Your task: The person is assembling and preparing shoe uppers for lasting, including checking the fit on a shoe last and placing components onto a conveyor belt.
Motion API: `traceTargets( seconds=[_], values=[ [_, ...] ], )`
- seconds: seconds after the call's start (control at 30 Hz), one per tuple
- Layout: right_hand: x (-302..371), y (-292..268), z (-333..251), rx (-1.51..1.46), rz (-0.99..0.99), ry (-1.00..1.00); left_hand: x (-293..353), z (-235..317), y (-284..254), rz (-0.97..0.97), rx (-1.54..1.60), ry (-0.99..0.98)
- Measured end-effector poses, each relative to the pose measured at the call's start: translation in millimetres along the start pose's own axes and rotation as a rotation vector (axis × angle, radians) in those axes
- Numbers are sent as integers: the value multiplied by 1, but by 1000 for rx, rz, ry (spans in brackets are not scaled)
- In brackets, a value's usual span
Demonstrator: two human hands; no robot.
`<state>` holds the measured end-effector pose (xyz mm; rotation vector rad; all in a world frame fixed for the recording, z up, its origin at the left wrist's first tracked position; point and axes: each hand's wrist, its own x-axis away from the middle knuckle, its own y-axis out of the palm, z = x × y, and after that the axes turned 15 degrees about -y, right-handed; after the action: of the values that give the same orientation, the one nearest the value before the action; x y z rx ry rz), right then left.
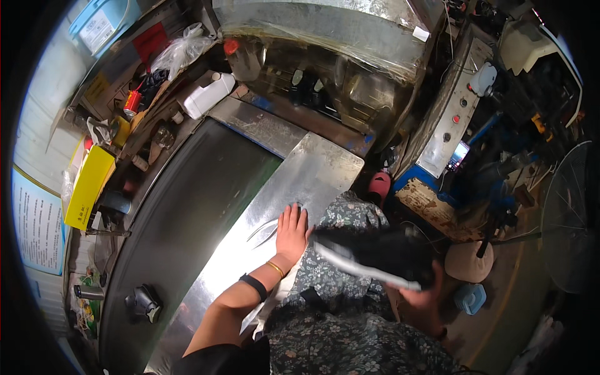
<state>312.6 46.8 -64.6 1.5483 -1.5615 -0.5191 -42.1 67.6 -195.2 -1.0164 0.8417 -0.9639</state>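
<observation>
My left hand (pixel 291 236) lies flat on a shiny metal plate (pixel 328 162), fingers stretched out and holding nothing. Just left of its fingers is a thin, pale, curved thing (pixel 262 231) whose kind I cannot make out. Over my lap, my right hand (pixel 420 299) grips one end of a black shoe (pixel 381 253) with a white sole; both are smeared by motion. The shoe's other end points toward my left hand. A dark conveyor belt (pixel 194 200) runs along the plate's left side, carrying another dark shoe (pixel 145 303) at the lower left.
Ahead, a pair of dark shoes (pixel 306 87) stands inside a metal machine (pixel 325 31). Left of the belt, a cluttered shelf holds a white jug (pixel 209 95), a red can (pixel 132 102) and a yellow box (pixel 89 187). To the right are a control panel (pixel 453 115) and a fan (pixel 569 215).
</observation>
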Motion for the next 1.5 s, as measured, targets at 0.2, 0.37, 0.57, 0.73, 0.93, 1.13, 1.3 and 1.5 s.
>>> traceTargets(
  seconds=[0.2,0.37,0.57,0.73,0.93,1.13,1.3,1.5],
  values=[
    [-206,83,37,213,-207,-395,0,6,-10,-3,87,-37],
    [-323,124,109,1724,-216,-617,1,6,-11,-28,70,-59],
    [-340,129,128,1574,-373,-647,2,6,-9,-54,62,-68],
    [-130,250,28,713,-1129,-275,3,-1,-7,-29,55,-66],
    [-30,261,-16,607,-1270,-724,0,-3,-5,11,27,-35],
    [16,229,-35,532,-1289,-785,2,1,-4,14,31,-37],
    [28,228,-38,502,-1274,-855,5,4,-4,16,47,-36],
    [59,227,-42,507,-1239,-909,-1,-2,-3,39,59,-21]
  ],
)
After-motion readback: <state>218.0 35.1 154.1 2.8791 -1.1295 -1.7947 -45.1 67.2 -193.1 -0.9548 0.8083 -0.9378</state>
